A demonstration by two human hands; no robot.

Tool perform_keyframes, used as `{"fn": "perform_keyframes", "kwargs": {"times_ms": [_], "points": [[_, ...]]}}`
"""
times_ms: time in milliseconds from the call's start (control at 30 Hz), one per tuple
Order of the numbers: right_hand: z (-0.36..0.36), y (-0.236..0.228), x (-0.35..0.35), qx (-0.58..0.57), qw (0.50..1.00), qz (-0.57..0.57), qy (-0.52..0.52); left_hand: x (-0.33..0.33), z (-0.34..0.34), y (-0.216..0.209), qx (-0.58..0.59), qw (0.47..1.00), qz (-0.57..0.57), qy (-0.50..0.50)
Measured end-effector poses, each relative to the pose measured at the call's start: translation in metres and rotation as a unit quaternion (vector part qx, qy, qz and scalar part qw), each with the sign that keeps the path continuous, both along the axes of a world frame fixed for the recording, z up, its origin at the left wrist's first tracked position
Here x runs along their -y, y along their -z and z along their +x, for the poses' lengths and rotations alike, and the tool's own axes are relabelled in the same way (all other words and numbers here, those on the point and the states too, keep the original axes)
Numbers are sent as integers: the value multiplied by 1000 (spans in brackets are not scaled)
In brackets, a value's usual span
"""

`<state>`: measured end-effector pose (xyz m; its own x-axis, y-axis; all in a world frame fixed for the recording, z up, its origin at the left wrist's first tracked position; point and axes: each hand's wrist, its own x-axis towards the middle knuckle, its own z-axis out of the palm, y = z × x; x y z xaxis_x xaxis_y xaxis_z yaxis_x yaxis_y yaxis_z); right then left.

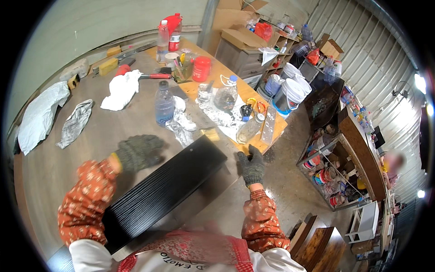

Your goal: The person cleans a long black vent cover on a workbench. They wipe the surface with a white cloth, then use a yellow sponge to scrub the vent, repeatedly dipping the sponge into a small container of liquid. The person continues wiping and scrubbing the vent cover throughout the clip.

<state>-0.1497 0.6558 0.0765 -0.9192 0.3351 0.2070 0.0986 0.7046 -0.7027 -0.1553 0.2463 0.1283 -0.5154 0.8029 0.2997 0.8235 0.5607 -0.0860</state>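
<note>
A long black board (167, 190) with fine grooves along its face lies slantwise before me, its far end near the table's front corner. Past the board's left edge is my left hand (139, 152) in a dark grey knitted glove, fingers extended, nothing visible in them. To the right of the board's far end, my right hand (252, 167), gloved alike, has thumb and fingers apart by the table edge. A yellow sponge piece (210, 134) sits just beyond the board's end. Nearest my right hand stands a tilted clear bottle (250, 129) on the wooden tabletop.
Across the brown table (59, 167) are a blue-tinted bottle (164, 106), white rags (121, 90), a red-lidded jar (201, 69) and a clear jug (225, 95). White buckets (290, 93) stand on the floor behind. A shelf of paint cans (326, 167) is at right, with a person beyond.
</note>
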Motion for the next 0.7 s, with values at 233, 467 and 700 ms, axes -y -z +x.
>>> {"fn": "perform_keyframes", "kwargs": {"times_ms": [233, 467, 700], "points": [[-53, -6, -46, -78, 997, -18, -23, -138, -92, 6, 191, 942, -29, -273], [-109, 14, -57, -79, 967, -112, -215, -147, -126, 19, 184, 918, -143, -321], [-164, 41, -74, -101, 925, -116, -347, -128, -92, -37, -1, 964, 117, -238]]}}
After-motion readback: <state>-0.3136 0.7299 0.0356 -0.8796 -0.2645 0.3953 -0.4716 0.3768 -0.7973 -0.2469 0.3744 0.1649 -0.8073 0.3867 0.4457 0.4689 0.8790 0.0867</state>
